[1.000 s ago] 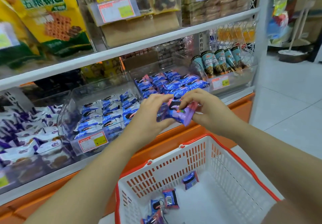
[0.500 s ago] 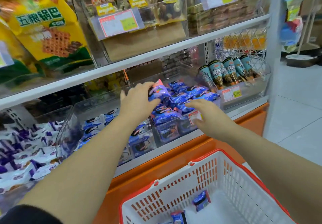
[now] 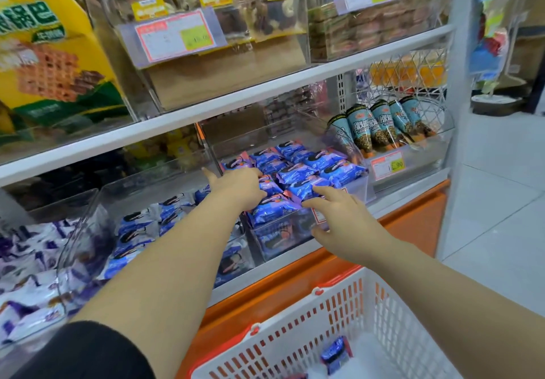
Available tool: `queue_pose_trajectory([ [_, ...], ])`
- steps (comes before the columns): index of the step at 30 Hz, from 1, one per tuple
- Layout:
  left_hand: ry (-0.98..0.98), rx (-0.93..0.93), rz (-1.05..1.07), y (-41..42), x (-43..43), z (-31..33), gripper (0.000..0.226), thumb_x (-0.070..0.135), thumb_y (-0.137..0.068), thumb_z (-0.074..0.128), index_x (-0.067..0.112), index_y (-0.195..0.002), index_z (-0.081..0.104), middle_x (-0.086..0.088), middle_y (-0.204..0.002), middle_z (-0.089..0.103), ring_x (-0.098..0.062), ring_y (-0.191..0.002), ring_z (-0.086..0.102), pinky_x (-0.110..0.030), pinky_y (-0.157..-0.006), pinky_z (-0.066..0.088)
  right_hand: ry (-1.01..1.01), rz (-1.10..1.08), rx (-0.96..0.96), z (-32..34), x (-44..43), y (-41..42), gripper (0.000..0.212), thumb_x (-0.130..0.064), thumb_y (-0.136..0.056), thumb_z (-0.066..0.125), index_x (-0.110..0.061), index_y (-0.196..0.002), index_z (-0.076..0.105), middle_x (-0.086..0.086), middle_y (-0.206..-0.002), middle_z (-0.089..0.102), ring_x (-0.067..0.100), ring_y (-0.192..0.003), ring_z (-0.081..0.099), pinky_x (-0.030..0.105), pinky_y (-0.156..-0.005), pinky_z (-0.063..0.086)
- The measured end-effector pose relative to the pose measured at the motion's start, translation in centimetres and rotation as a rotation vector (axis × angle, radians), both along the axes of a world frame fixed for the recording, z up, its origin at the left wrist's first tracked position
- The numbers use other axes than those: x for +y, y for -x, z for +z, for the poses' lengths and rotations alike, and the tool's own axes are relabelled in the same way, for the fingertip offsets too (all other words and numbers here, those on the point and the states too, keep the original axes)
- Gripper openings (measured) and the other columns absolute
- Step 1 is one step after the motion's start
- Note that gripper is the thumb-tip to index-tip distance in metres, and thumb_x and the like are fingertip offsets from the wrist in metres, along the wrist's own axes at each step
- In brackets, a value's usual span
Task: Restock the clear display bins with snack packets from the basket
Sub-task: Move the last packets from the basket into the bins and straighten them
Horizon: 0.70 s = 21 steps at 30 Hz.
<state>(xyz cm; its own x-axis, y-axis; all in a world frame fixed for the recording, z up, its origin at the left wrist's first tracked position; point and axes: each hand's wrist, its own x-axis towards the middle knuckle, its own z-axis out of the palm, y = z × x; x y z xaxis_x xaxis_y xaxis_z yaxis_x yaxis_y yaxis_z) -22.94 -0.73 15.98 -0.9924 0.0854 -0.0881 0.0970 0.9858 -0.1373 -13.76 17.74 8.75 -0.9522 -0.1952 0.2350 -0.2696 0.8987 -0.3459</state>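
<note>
Blue-and-pink snack packets [image 3: 309,166] fill a clear display bin [image 3: 362,190] on the lower shelf. My left hand [image 3: 236,190] lies flat on the packets at the bin's left side, thumb stuck out to the left, pressing them down. My right hand [image 3: 339,219] reaches to the bin's front edge, and its straight fingers touch the front packets. Below, at the lower right, stands the white basket with a red rim [image 3: 339,281]. One blue packet [image 3: 336,352] shows inside it.
A neighbouring clear bin [image 3: 88,231] to the left holds blue-and-white packets. Cone snacks [image 3: 380,125] stand in the bin to the right, behind a price tag [image 3: 387,166]. A white shelf board [image 3: 265,92] overhangs the bins. An orange base [image 3: 413,222] runs below.
One second ago both hands held packets above the basket. They moved up to the bin; my left hand has lowered its packets into the pile, and the right hand now touches the front ones.
</note>
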Motion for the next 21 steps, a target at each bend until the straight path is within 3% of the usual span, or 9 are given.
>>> queue_pose_trajectory([
  [4,0.034,-0.072,-0.053,0.0,-0.3,0.0,0.052,0.052,-0.103,0.030,0.037,-0.153,0.027,0.003,-0.160,0.029,-0.030,-0.145,0.028,-0.074,-0.110,-0.005,0.008,-0.012,0.041,-0.1,-0.1,-0.2,0.053,-0.031,-0.092,0.058,-0.031,-0.143,0.044,0.000,-0.155,0.028,0.023,-0.139,0.031,0.041,-0.113,0.027],
  [8,0.069,-0.075,-0.057,-0.8,0.1,0.3,0.052,0.047,-0.106,0.022,0.033,-0.156,0.020,0.000,-0.162,0.025,-0.034,-0.146,0.024,-0.073,-0.111,-0.005,0.004,-0.008,0.061,0.1,-0.1,-0.4,0.054,-0.032,-0.092,0.059,-0.030,-0.143,0.042,-0.001,-0.155,0.030,0.022,-0.140,0.030,0.041,-0.114,0.026],
  [11,-0.036,0.085,-0.112,-2.4,0.3,0.1,0.047,0.042,-0.105,0.029,0.029,-0.151,0.032,-0.001,-0.156,0.036,-0.032,-0.141,0.033,-0.070,-0.112,0.001,0.053,0.015,0.103,0.1,0.1,-0.7,0.050,-0.027,-0.090,0.062,-0.027,-0.139,0.049,-0.001,-0.148,0.040,0.022,-0.136,0.036,0.042,-0.111,0.032],
  [15,-0.274,0.456,-0.380,-7.8,0.4,-1.7,0.032,0.032,-0.101,0.043,0.033,-0.131,0.054,0.008,-0.136,0.054,-0.020,-0.128,0.049,-0.052,-0.116,0.018,0.122,0.111,0.244,-0.6,0.3,-2.2,0.029,-0.015,-0.084,0.063,-0.020,-0.113,0.066,0.001,-0.110,0.062,0.025,-0.103,0.056,0.042,-0.087,0.047],
  [18,-0.447,0.481,-0.626,-13.2,-0.1,-5.3,0.026,0.025,-0.094,0.049,0.028,-0.114,0.065,0.010,-0.113,0.066,-0.016,-0.105,0.060,-0.039,-0.093,0.042,0.063,0.155,0.087,-2.6,0.5,-4.3,0.024,-0.018,-0.084,0.060,-0.024,-0.105,0.067,-0.001,-0.104,0.069,0.024,-0.098,0.062,0.038,-0.081,0.051],
  [21,-0.432,0.193,-0.606,-16.7,-0.9,-10.3,0.025,0.027,-0.096,0.049,0.031,-0.116,0.064,0.012,-0.115,0.066,-0.012,-0.103,0.061,-0.031,-0.083,0.047,-0.178,0.194,-0.240,-6.4,0.8,-6.0,0.026,-0.024,-0.087,0.059,-0.029,-0.111,0.066,-0.004,-0.109,0.069,0.020,-0.100,0.064,0.037,-0.085,0.053],
])
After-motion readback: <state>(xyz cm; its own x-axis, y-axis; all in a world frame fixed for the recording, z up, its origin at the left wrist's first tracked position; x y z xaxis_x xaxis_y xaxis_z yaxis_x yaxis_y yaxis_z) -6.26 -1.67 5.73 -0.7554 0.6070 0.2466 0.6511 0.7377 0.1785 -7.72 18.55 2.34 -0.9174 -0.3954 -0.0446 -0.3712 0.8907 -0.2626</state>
